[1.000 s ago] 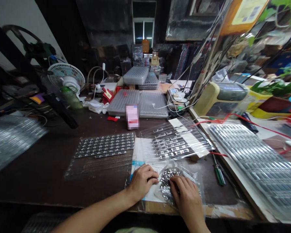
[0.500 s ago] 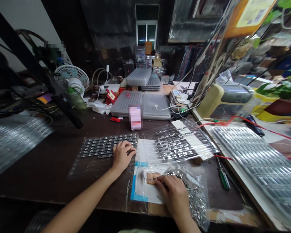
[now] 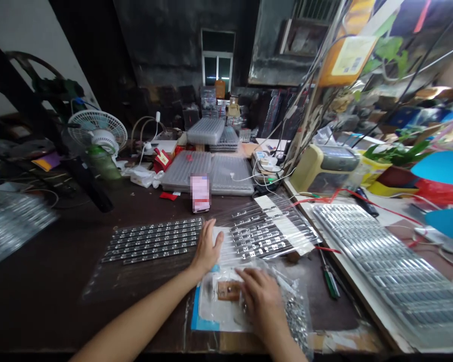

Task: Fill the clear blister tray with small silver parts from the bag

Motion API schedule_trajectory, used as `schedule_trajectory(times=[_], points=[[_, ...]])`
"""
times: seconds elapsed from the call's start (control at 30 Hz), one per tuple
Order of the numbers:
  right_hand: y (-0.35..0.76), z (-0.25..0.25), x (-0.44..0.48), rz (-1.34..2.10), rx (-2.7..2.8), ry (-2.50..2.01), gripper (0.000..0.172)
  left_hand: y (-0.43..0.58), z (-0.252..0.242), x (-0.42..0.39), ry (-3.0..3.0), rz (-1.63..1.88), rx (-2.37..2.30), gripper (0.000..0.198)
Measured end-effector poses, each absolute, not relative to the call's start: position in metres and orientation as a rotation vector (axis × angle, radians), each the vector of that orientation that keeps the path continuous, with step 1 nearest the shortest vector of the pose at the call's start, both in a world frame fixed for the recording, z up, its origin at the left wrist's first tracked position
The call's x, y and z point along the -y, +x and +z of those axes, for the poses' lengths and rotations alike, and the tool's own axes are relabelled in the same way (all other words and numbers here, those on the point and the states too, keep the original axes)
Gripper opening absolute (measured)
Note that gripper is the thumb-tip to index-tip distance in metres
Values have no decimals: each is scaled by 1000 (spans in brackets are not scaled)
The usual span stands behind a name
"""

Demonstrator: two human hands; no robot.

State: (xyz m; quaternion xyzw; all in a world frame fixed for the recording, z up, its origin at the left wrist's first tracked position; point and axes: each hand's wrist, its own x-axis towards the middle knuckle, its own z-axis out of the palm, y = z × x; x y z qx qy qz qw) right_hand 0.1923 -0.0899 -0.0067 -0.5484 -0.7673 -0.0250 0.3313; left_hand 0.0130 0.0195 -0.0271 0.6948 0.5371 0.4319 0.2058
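Observation:
My left hand [image 3: 207, 246] lies flat with its fingers stretched out, between a tray of small metal parts [image 3: 154, 241] on its left and a clear tray of parts [image 3: 266, 234] on its right. My right hand [image 3: 258, 299] rests palm down on a white sheet [image 3: 221, 314], fingertips touching a small brown card [image 3: 226, 290]. A clear plastic bag of tiny shiny metal pieces [image 3: 296, 317] lies just right of that hand.
A green-handled screwdriver [image 3: 329, 280] lies at the right. Long clear trays [image 3: 385, 266] cover a side bench. A phone [image 3: 200, 193], stacked grey trays [image 3: 207, 171], a small fan [image 3: 97, 131] and cables stand behind. More clear trays [image 3: 11, 226] sit far left.
My left hand went from the bag up to the metal parts tray, then a little right with its fingers spread. My right hand slid from the bag onto the brown card.

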Motion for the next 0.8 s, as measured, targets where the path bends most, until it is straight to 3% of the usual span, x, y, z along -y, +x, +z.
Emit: schedule_trajectory(times=[0.1,0.23,0.8], points=[[260,16,44,-245,1763,-1664,34,53,-41,-36,1676,1257,-1658,53],[339,38,-18,-149,1560,-2058,36,70,-50,-38,1602,1298,-1659,57],[345,92,-34,-58,1647,-1971,46,64,-47,-32,1417,1357,-1558,55]])
